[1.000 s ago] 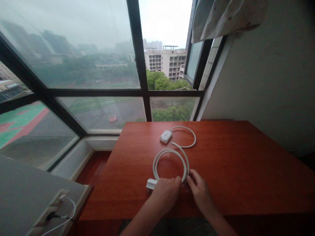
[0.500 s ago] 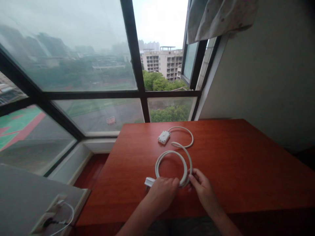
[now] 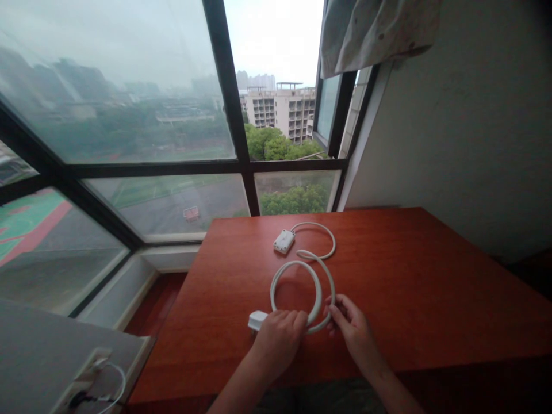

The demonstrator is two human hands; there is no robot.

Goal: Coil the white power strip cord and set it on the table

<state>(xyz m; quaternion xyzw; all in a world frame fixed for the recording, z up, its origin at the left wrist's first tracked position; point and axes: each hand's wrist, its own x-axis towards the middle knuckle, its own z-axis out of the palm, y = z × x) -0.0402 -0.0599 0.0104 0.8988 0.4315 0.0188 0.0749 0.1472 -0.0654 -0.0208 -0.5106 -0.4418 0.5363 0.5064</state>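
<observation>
A white power cord (image 3: 318,292) is partly wound into a round coil above the table. My left hand (image 3: 281,339) is closed around the bottom of the coil, and the white plug (image 3: 257,320) sticks out on its left side. My right hand (image 3: 352,322) pinches the outer loop of the cord to the right of the coil. From there the cord curves back over the table to a white power strip block (image 3: 284,241), which lies near the far edge with its cord leaving from the upper right corner.
The reddish-brown wooden table (image 3: 414,276) runs up to a dark-framed window (image 3: 172,168). At lower left, a wall outlet (image 3: 88,368) holds a white cable and a black plug. A curtain (image 3: 379,34) hangs at upper right beside the grey wall (image 3: 466,132).
The outer loop in my right hand now stands farther apart from the coil. My left hand and the coil have shifted slightly left; the view has also turned a little.
</observation>
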